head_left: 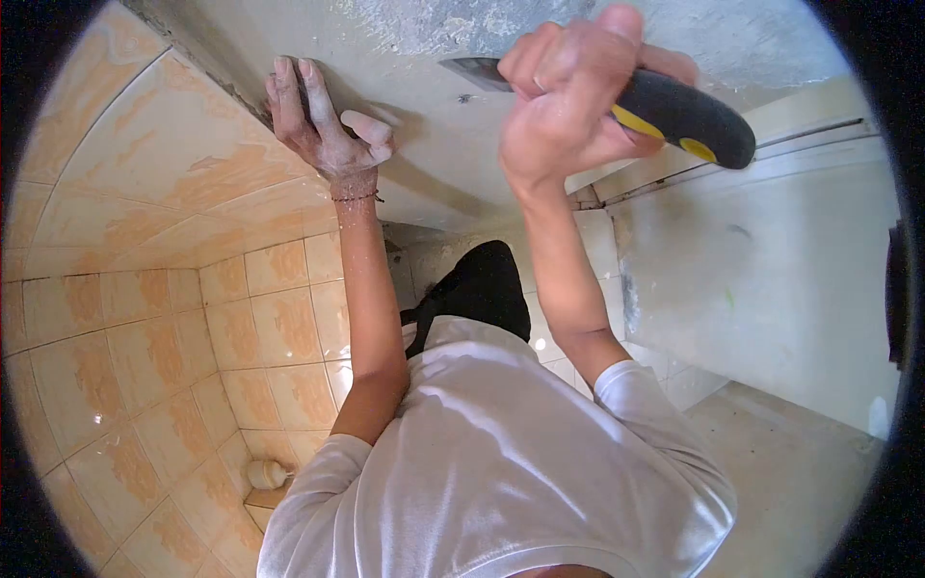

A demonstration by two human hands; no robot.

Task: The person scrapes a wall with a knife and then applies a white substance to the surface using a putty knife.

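My left hand (328,130), dusted with white powder, rests against the grey wall (424,144) near the edge of the tiles. Its fingers are apart and hold nothing. A thin dark bracelet (356,197) circles that wrist. Over to the right, my right hand (578,96) is wrapped round a putty knife (718,120) with a black and yellow handle. The blade points left, close to the wall; whether its edge touches cannot be made out. Above the blade, the wall has a rough, flaked patch (453,27).
Cream and orange tiles (116,347) cover the walls at left. A pale smooth panel (761,260) stands at right above a grey floor (780,462). On a small ledge at lower left sits a whitish container (267,474). Black cloth (482,284) shows below my shirt.
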